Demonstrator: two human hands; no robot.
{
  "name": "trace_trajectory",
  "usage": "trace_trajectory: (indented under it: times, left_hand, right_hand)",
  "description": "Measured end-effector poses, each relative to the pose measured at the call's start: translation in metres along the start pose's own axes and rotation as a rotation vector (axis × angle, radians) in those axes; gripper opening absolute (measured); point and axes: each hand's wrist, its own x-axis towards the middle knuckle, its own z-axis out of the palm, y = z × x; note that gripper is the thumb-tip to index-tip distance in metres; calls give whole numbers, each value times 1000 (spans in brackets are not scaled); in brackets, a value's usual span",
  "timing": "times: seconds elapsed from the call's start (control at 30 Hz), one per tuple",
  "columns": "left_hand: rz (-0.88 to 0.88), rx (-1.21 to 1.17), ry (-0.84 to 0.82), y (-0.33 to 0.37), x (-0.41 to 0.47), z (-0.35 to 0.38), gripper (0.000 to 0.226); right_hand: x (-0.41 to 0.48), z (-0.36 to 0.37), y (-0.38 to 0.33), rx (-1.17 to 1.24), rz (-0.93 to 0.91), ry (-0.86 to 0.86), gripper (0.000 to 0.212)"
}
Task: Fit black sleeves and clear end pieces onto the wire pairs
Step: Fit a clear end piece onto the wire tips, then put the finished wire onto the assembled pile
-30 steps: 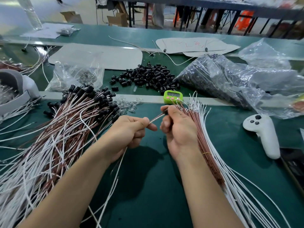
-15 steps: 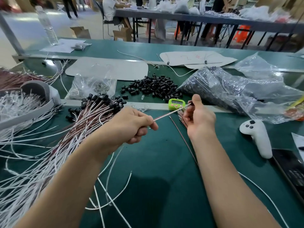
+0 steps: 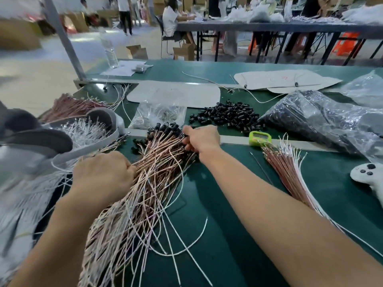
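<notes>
The green bench (image 3: 335, 183) is carrying a sprawling heap of sleeved wire pairs (image 3: 145, 193) from its near left edge toward the middle, with a crinkled bag of black sleeves (image 3: 321, 121) lying toward the far right edge. A bundle of bare wire pairs (image 3: 288, 172) is fanning out beside the right edge, and a loose pile of black sleeves (image 3: 228, 116) is sitting beyond the heap. The left hand (image 3: 103, 175) is sitting fisted on the heap, its grip holding wires there, while the right hand (image 3: 202, 139) is resting on the heap's black-capped ends, fingers curling out of sight, so its grip cannot be told.
</notes>
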Motion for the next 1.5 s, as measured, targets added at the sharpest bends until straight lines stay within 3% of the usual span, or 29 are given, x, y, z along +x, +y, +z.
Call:
trace_trajectory:
  times: [0.13,0.23,0.3,0.37,0.5,0.6,0.7,0.77,0.9,1.13,1.37,1.5]
  left_hand:
    - [-35,26,-20,-4,-1,17,36]
    - [-31,12,143,9,-4,17,35]
    - [1,-177,322,29,-6,10,26]
    - [44,-433,355,54,-4,2,20]
    - [179,-561,269,104,8,3,20]
    - [256,-649,145,151,21,17,28]
    - [208,-985,-122,197,33,35,40]
    - [114,-1132,-184,219,37,52,50]
    - [115,-1065,-44,248,38,79,55]
    - [312,-865,0,262,47,96,38]
    - [412,-736,164,260,44,97,29]
    - [318,-840,186,257,43,92,24]
  right_hand:
    - [5,17,0,-143,-66,7,34]
    - [6,12,1,-201,-106,-93,29]
    - [5,5,7,-176,-137,-145,39]
    - [6,-5,13,-236,-220,-70,45]
    - [13,-40,20,-335,-299,87,29]
    - [21,-70,24,-465,-319,148,29]
    - [37,-94,24,-604,-314,182,37]
    - [52,-108,24,-770,-294,197,46]
    - [86,-132,20,-996,-278,160,54]
    - [140,-132,7,-1276,-262,-52,59]
    - [157,-123,4,-1226,-419,33,30]
    - [153,-128,7,-1101,-393,119,15]
